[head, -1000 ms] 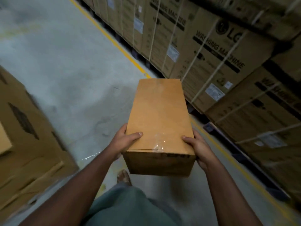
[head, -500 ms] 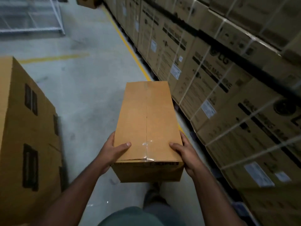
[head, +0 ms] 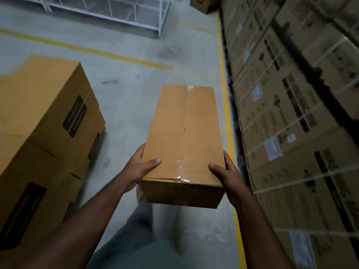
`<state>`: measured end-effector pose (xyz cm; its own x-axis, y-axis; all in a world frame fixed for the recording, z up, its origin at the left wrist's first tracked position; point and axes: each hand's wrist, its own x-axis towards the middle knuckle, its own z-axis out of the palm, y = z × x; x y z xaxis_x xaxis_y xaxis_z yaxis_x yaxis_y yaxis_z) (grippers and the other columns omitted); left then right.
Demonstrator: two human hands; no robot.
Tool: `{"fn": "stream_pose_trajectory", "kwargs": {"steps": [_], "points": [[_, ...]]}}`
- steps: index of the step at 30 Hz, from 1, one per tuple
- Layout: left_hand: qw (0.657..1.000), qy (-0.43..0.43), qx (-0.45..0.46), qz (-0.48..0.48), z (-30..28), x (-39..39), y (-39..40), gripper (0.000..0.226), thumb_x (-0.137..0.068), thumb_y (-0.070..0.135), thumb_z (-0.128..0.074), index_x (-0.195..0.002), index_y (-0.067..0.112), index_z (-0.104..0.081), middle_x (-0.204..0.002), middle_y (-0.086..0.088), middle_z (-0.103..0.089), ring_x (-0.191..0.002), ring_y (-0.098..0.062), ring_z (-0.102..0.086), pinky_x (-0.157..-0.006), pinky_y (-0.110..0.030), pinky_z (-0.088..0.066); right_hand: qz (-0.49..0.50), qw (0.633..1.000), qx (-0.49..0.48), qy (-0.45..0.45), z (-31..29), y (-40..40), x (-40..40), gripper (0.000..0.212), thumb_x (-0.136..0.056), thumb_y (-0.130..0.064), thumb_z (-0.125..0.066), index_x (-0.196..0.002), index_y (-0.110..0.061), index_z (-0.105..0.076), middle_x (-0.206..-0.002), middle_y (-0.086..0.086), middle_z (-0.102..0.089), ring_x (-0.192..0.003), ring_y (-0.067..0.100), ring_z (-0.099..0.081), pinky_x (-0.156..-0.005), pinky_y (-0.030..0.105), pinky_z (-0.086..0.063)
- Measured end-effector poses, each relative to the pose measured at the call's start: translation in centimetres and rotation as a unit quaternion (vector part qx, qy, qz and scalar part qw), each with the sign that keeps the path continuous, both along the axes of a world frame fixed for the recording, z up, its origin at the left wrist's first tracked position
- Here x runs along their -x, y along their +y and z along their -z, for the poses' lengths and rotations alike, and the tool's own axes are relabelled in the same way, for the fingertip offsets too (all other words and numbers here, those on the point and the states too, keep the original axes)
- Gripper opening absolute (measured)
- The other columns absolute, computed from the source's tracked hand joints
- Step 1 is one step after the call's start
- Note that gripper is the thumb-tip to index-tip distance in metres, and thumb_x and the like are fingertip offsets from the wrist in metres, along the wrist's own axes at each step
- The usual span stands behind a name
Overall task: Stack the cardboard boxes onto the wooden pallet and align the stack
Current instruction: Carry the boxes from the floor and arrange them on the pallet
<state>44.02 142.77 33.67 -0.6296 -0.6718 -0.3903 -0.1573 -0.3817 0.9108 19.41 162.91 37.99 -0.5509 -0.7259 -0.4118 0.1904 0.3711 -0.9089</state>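
A long, taped cardboard box (head: pixel 184 133) is carried lengthwise in front of me, above the concrete floor. My left hand (head: pixel 142 166) grips its near left corner, thumb on top. My right hand (head: pixel 226 174) grips its near right corner, thumb also on the lid. A stack of larger cardboard boxes (head: pixel 38 136) stands at the left. No wooden pallet is visible in this view.
A wall of strapped washing-machine cartons (head: pixel 291 117) runs along the right, behind a yellow floor line (head: pixel 226 105). A white wire cage (head: pixel 116 10) stands far ahead, with another carton (head: pixel 205 3) beside it. My legs show below the box.
I have walked forward along the aisle with the box held the same way. The view has swung left, and the left stack and the wire cage are more fully in view.
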Motion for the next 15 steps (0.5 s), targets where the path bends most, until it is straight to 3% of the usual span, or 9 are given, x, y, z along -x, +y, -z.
{"fn": "stream_pose_trajectory", "kwargs": {"steps": [3, 7, 10, 15], "points": [[1.000, 0.004, -0.009, -0.015, 1.5, 4.6, -8.0, 0.074, -0.082, 0.034, -0.083, -0.144, 0.037, -0.043, -0.128, 0.008, -0.065, -0.113, -0.016, -0.069, -0.089, -0.032, -0.060, -0.015, 1.000, -0.003, -0.001, 0.9, -9.3, 5.2, 0.063, -0.075, -0.039, -0.082, -0.128, -0.063, -0.059, -0.126, -0.014, -0.073, -0.112, 0.015, -0.073, -0.087, 0.036, -0.060], [1.000, 0.012, -0.002, -0.024, 0.5, 10.4, -19.8, 0.074, -0.079, 0.034, -0.082, -0.142, 0.036, -0.045, -0.127, 0.007, -0.067, -0.113, -0.016, -0.069, -0.085, -0.027, -0.060, -0.016, 1.000, 0.002, -0.003, -0.2, -21.5, 11.1, 0.064, -0.078, -0.034, -0.080, -0.135, -0.054, -0.058, -0.128, -0.012, -0.073, -0.115, 0.018, -0.072, -0.092, 0.040, -0.058], [1.000, 0.008, 0.003, -0.028, -1.2, 13.7, -27.7, 0.076, -0.078, 0.035, -0.083, -0.144, 0.035, -0.045, -0.129, 0.004, -0.067, -0.113, -0.018, -0.070, -0.091, -0.034, -0.060, -0.027, 1.000, 0.015, -0.004, -1.8, -29.4, 14.6, 0.058, -0.088, -0.028, -0.075, -0.138, -0.052, -0.057, -0.129, -0.012, -0.072, -0.113, 0.017, -0.072, -0.087, 0.035, -0.060], [0.999, 0.002, 0.012, -0.040, -1.8, 19.3, -41.0, 0.086, -0.075, 0.041, -0.090, -0.149, 0.031, -0.046, -0.131, 0.001, -0.068, -0.113, -0.019, -0.071, -0.097, -0.043, -0.059, -0.061, 0.998, 0.020, -0.008, -2.7, -42.4, 20.9, 0.070, -0.087, -0.034, -0.074, -0.149, -0.050, -0.046, -0.135, -0.012, -0.069, -0.119, 0.018, -0.070, -0.098, 0.042, -0.057]]}}
